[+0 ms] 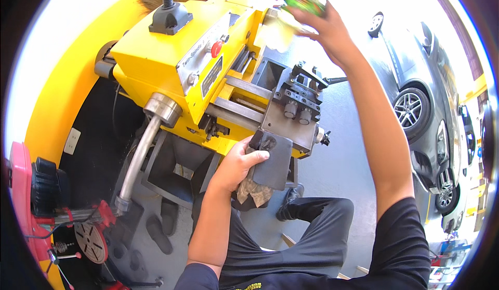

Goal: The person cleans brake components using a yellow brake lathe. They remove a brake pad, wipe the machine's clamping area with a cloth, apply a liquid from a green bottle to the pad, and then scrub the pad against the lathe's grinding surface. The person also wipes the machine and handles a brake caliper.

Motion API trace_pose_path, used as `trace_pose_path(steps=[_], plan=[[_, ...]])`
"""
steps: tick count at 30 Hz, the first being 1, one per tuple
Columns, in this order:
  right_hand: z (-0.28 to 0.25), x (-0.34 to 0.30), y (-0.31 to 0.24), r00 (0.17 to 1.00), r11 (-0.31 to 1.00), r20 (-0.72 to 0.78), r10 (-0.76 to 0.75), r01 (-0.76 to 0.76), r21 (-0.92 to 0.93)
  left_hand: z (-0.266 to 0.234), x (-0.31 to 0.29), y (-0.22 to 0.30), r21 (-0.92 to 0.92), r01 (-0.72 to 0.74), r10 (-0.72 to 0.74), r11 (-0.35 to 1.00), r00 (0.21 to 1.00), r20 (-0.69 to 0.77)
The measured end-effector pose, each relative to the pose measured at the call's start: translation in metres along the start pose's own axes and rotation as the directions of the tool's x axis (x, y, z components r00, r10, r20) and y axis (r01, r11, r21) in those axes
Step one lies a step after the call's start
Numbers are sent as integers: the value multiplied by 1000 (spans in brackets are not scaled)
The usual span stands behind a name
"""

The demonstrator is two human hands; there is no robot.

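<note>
tool post sits at the right end of the yellow lathe, right between the hands, with a grey car well off to the lathe's right and a red machine to its lower left. right hand is wrapped round a blurry green container by the lathe's far end. left hand is clamped on a dark flat piece at the lathe's near edge, thumb over its left side, crumpled tan cloth just below.
</note>
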State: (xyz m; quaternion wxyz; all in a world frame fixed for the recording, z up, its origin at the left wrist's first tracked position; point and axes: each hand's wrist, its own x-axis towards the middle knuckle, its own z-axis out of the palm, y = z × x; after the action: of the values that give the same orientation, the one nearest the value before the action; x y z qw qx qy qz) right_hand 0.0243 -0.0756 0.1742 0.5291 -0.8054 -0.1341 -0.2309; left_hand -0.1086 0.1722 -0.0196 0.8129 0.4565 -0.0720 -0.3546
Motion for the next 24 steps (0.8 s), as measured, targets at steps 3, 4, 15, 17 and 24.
trace_pose_path(steps=[3, 4, 15, 17, 24], plan=[[54, 66, -4, 977, 978, 72, 201, -205, 48, -6, 0, 6, 11, 28, -27, 1000, 998, -50], [63, 85, 13, 985, 985, 13, 172, -171, -33, -4, 3, 6, 10, 40, -39, 999, 998, -41], [142, 163, 104, 1000, 970, 9, 5, -3, -244, -16, 22, 3, -95, 129, -131, 987, 991, -21], [131, 171, 113, 991, 956, 17, -133, 133, -263, -12, 27, 1, -77, 130, -130, 988, 991, 5], [72, 90, 23, 989, 892, -18, 145, -139, -430, -7, 26, 1, -11, 98, -99, 995, 992, -73]])
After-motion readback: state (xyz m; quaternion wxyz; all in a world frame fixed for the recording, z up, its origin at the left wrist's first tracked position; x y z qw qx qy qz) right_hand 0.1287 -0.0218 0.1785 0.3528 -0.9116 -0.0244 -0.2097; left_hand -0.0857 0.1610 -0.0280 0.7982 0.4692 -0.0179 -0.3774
